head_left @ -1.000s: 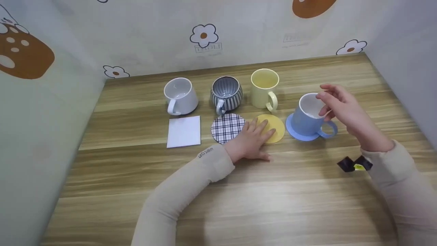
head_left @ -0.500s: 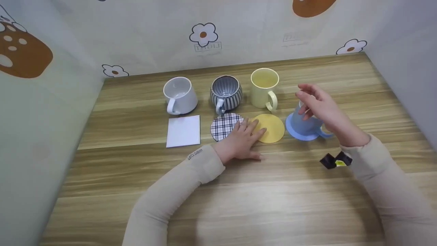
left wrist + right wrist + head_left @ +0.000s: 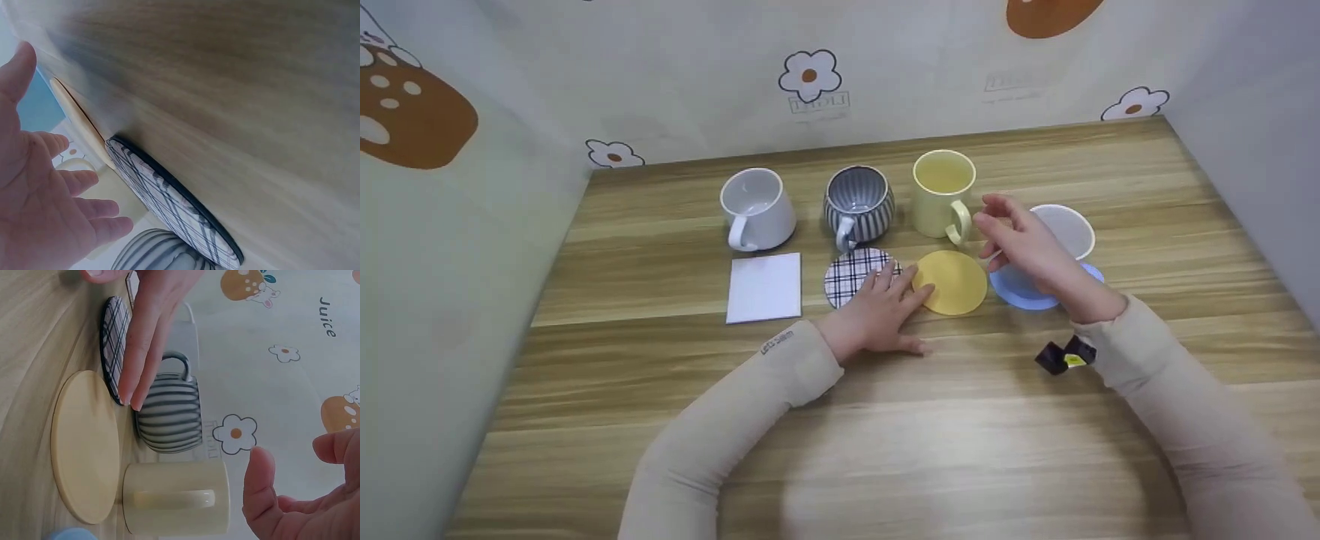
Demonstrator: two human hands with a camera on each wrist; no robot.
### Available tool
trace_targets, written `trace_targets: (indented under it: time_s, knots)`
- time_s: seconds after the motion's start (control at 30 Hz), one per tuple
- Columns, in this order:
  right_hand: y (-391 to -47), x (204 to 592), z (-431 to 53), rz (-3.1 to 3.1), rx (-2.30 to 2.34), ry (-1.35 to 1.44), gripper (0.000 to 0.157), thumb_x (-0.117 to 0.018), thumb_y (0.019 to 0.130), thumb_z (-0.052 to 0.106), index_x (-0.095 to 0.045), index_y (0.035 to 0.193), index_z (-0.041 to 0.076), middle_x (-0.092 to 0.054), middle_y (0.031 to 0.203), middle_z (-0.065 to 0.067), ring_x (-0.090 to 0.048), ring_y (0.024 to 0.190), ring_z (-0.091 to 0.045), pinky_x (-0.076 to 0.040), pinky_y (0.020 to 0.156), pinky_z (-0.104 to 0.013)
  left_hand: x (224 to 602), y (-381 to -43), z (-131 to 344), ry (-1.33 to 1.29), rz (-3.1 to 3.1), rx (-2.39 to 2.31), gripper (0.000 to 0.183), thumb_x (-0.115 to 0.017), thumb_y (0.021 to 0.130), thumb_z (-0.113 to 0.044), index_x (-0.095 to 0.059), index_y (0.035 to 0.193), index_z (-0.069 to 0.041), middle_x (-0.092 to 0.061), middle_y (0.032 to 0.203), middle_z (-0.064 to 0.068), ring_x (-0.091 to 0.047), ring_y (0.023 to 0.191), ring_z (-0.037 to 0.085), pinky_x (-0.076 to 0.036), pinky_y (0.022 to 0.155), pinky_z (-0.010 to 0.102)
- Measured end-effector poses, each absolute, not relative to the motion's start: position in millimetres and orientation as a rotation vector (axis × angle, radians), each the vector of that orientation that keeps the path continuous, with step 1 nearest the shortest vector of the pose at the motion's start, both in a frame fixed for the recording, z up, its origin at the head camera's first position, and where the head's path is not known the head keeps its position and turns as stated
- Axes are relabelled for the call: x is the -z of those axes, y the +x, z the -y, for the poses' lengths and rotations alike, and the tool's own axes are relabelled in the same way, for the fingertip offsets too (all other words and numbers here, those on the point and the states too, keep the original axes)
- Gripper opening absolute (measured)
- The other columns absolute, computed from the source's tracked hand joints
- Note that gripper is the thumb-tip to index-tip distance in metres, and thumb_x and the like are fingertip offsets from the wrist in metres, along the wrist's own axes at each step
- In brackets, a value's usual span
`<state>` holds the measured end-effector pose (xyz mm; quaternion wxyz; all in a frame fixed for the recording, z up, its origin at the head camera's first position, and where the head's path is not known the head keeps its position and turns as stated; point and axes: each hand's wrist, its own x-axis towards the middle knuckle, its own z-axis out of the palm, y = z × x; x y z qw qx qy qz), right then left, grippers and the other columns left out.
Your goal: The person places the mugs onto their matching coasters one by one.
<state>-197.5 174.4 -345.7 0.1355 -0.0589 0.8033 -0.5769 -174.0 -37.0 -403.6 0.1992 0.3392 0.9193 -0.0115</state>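
My left hand [image 3: 877, 311] is held with fingers spread over the right side of a round plaid coaster [image 3: 851, 277], fingertips reaching the edge of a round yellow coaster [image 3: 951, 283]. Whether it touches either is unclear. My right hand [image 3: 1027, 247] holds nothing, its fingers loosely bent just right of the yellow mug's handle. That yellow mug [image 3: 936, 199] stands upright behind the yellow coaster. Past my right wrist shows the pale rim of a blue mug [image 3: 1063, 229]; its body is mostly hidden. A blue coaster [image 3: 1024, 292] lies below, partly covered by the hand.
A striped grey mug [image 3: 861, 206] stands behind the plaid coaster. Farther left, a white mug [image 3: 761, 214] stands behind a square white coaster [image 3: 765, 289]. Patterned walls [image 3: 697, 75] enclose the wooden table [image 3: 607, 360] at the back and sides.
My right hand has moved left from above the blue mug to beside the yellow mug's handle. My left hand has shifted slightly left, baring more of the yellow coaster.
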Motion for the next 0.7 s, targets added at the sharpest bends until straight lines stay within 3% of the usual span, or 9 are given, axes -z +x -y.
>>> trace_targets:
  time_s: [0.47,0.7]
  knots:
    - [-205.1,367.9,-156.1,-2.282,1.694,-0.122,0.068,-0.042,0.097,0.026,-0.004,0.144,-0.003,-0.017,0.147,-0.020,-0.054,0.077,-0.008,-0.049,0.061,-0.016,406.9,-172.8,41.7,0.945,-2.558,0.079,0.088,-0.046,0.081,-0.067,-0.011,0.148,-0.021,0.000,0.154,0.011,0.002,0.139,0.038,-0.008,0.111,0.051]
    - [-213.4,380.8,-152.0,-2.279,1.722,-0.051,0.058,-0.042,0.096,0.026,-0.016,0.140,-0.002,-0.045,0.117,-0.023,-0.053,0.073,-0.008,-0.049,0.059,-0.017,408.9,-170.6,43.5,0.957,-2.557,0.102,0.089,-0.046,0.080,-0.068,-0.012,0.148,-0.021,-0.002,0.154,0.010,0.000,0.139,0.039,-0.012,0.111,0.052]
